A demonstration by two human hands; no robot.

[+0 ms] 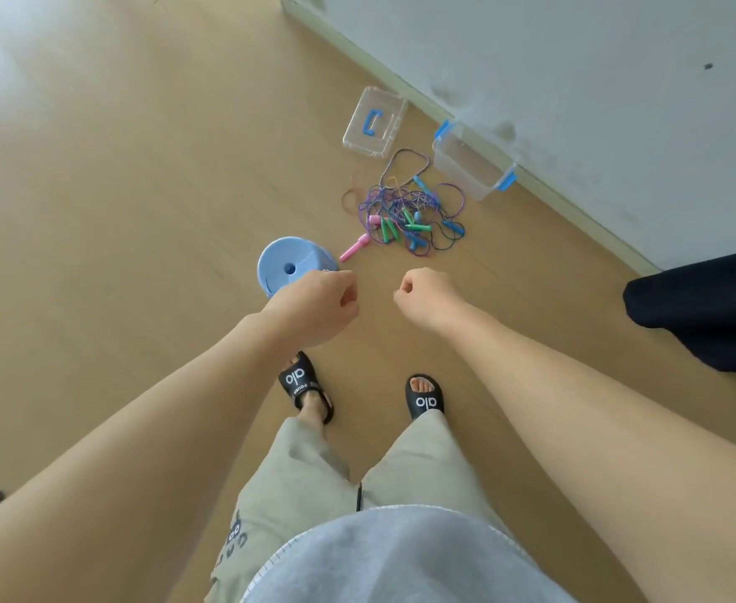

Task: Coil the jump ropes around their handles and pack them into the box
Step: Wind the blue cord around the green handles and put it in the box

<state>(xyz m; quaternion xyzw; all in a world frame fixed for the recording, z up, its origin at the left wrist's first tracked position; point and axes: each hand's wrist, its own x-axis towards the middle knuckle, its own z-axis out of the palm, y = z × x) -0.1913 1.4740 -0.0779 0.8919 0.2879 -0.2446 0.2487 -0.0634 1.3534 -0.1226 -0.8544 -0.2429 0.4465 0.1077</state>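
Observation:
A tangled pile of jump ropes [409, 215] with pink, green and blue handles lies on the wooden floor. One pink handle [353, 248] sticks out toward a blue stool. A clear plastic box [473, 165] with blue latches stands by the wall, its clear lid [375, 121] lying separately to the left. My left hand [318, 306] and my right hand [427, 295] are both held out in front of me with fingers curled into fists, well short of the ropes, holding nothing that I can see.
A small blue plastic stool [290, 263] stands just beyond my left hand. A white wall [575, 80] with a baseboard runs along the right. Dark fabric [714, 306] lies at the right edge. My feet in black slippers [425, 398] stand below.

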